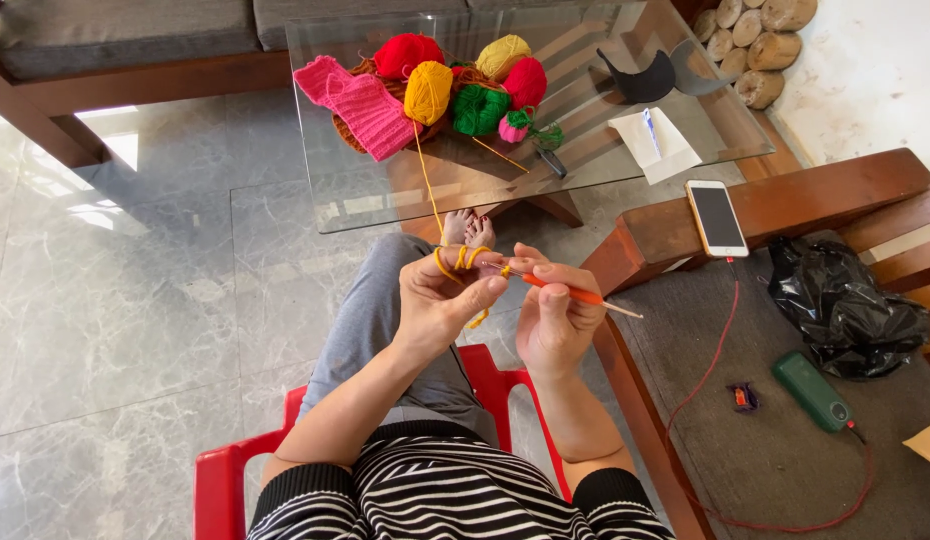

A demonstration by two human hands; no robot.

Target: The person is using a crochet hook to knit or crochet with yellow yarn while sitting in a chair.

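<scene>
Our left hand has mustard yarn looped over its curled fingers, thumb pressed down on the strand. Our right hand pinches a slim orange crochet hook by its smooth handle. The taut strand climbs to a round, fuzzy mustard ball on the glass table

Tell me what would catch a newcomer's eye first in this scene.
Probably the heap of bright yarn balls on the glass table at the top, beside a pink knitted piece. Next, in the middle, the left hand with yellow yarn looped over its fingers, and the right hand gripping an orange crochet hook.
</scene>
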